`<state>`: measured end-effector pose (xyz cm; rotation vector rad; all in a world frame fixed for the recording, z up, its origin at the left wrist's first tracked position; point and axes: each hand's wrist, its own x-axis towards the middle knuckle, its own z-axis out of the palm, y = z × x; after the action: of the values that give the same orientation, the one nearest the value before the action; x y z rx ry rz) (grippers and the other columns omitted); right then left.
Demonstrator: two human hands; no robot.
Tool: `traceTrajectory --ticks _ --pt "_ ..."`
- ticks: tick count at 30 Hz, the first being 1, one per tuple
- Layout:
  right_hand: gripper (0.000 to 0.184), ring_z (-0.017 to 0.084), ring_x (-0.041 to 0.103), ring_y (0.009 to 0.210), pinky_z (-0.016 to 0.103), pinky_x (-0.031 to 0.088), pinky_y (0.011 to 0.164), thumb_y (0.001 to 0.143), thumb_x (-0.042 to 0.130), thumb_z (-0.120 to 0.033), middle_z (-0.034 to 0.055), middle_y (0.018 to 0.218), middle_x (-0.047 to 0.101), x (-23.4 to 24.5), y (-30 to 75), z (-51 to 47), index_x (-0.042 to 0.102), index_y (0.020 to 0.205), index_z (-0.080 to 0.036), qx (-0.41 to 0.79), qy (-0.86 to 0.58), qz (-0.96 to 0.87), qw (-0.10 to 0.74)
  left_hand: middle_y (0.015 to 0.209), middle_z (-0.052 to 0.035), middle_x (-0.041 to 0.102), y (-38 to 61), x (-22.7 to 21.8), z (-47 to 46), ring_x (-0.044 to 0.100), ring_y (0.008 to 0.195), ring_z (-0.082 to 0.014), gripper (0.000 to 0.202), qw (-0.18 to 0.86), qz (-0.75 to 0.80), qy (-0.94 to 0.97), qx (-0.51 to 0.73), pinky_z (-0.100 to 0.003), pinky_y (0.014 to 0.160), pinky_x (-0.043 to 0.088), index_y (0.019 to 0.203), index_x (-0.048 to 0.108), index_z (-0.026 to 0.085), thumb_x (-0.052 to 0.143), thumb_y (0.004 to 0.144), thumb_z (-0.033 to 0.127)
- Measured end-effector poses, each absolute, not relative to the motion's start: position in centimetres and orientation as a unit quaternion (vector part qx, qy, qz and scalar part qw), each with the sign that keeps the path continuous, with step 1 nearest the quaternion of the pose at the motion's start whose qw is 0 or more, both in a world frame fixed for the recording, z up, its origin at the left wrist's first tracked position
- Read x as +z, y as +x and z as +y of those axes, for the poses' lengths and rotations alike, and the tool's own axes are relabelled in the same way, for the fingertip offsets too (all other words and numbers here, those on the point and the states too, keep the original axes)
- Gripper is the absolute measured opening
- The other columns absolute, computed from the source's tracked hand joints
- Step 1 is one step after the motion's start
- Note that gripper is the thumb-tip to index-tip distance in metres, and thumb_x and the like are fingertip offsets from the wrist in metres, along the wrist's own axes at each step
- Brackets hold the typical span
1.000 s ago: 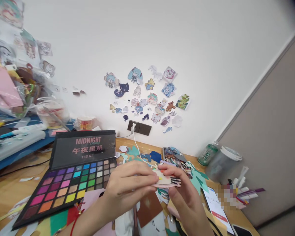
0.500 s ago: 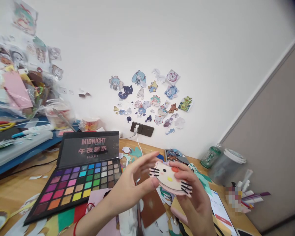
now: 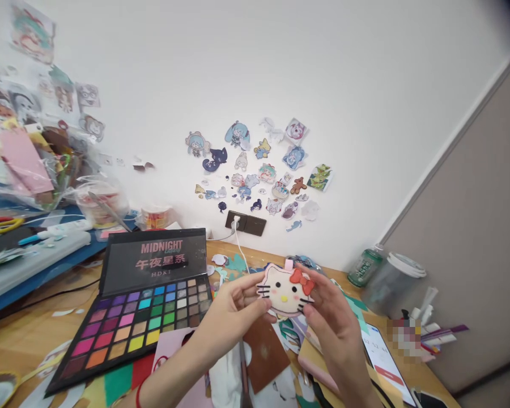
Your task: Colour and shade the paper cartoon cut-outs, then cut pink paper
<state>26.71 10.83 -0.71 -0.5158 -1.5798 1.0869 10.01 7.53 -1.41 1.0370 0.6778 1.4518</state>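
Observation:
Between both hands is a white felt Hello Kitty charm (image 3: 284, 293) with a red bow, yellow nose, black whiskers and a pink edge and top loop. Its face is turned toward me, nearly level. My left hand (image 3: 242, 306) pinches the left edge, thumb in front and fingers behind. On the other side, my right hand (image 3: 334, 317) grips the right edge, thumb at the lower right corner and fingers around the back. Below the charm lie a brown felt sheet (image 3: 266, 357) and several paper and felt scraps.
An open eyeshadow palette (image 3: 140, 317) sits left of my forearm. To the right are a phone (image 3: 382, 362), a green can (image 3: 365, 266), a lidded tub (image 3: 397, 283) and several pens (image 3: 444, 335). Stickers (image 3: 267, 172) cover part of the wall behind a power outlet (image 3: 255, 225).
My right hand has shifted from over the bow to the charm's right edge, uncovering the bow and loop. The charm has turned more level, and my left hand now grips its left edge.

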Motion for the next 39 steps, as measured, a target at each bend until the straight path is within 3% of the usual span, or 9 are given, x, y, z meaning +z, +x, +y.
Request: traceTrajectory --ticks 4,9,12,18,31,39 --pt "0.031 0.019 0.06 0.105 0.027 0.053 0.084 0.082 0.061 -0.02 0.0048 0.116 0.064 -0.6 26.9 11.1 0.058 0.112 -0.028 0.453 -0.289 -0.631 0.56 0.103 -0.0092 0.066 10.0 -1.2 7.3 0.063 0.086 -0.019 0.046 0.569 0.308 0.458 0.61 -0.028 0.071 0.056 0.121 0.054 0.014 0.064 0.077 0.024" --pt "0.03 0.016 0.063 0.1 0.021 0.054 0.081 0.08 0.063 -0.021 0.0028 0.112 0.066 -0.7 27.0 11.3 0.06 0.108 -0.028 0.45 -0.279 -0.626 0.573 0.095 -0.0091 0.068 10.0 -1.2 7.5 0.065 0.066 -0.017 0.042 0.542 0.361 0.442 0.617 -0.029 0.067 0.055 0.112 0.061 0.015 0.064 0.076 0.036" --pt "0.029 0.015 0.062 0.102 0.019 0.053 0.082 0.08 0.063 -0.021 0.0019 0.113 0.066 -0.7 27.1 11.4 0.059 0.108 -0.029 0.445 -0.28 -0.629 0.573 0.087 -0.0092 0.069 10.0 -1.3 7.7 0.066 0.063 -0.0187 0.045 0.531 0.387 0.43 0.62 -0.03 0.065 0.055 0.108 0.063 0.014 0.066 0.072 0.04" --pt "0.023 0.013 0.064 0.094 0.017 0.053 0.076 0.079 0.066 -0.023 0.0001 0.102 0.069 -0.5 27.5 11.7 0.06 0.1 -0.029 0.432 -0.302 -0.628 0.573 0.078 -0.0077 0.069 9.9 -1.3 7.8 0.066 0.062 -0.0186 0.043 0.523 0.402 0.415 0.627 -0.027 0.064 0.054 0.105 0.063 0.012 0.067 0.072 0.039" --pt "0.018 0.016 0.064 0.086 0.023 0.052 0.073 0.071 0.071 -0.029 0.0022 0.089 0.069 0.0 27.4 11.6 0.061 0.086 -0.023 0.433 -0.346 -0.597 0.581 0.084 -0.0051 0.07 9.7 -1.4 8.2 0.066 0.064 -0.0136 0.03 0.54 0.403 0.461 0.577 -0.018 0.062 0.051 0.111 0.061 0.016 0.052 0.085 0.029" --pt "0.018 0.014 0.062 0.087 0.02 0.05 0.071 0.074 0.07 -0.03 0.0009 0.089 0.067 -0.8 28.1 12.2 0.061 0.086 -0.023 0.468 -0.339 -0.589 0.565 0.087 -0.0063 0.069 9.8 -1.6 8.0 0.065 0.069 -0.0153 0.029 0.537 0.372 0.47 0.593 -0.023 0.065 0.053 0.105 0.065 0.016 0.054 0.083 0.032"
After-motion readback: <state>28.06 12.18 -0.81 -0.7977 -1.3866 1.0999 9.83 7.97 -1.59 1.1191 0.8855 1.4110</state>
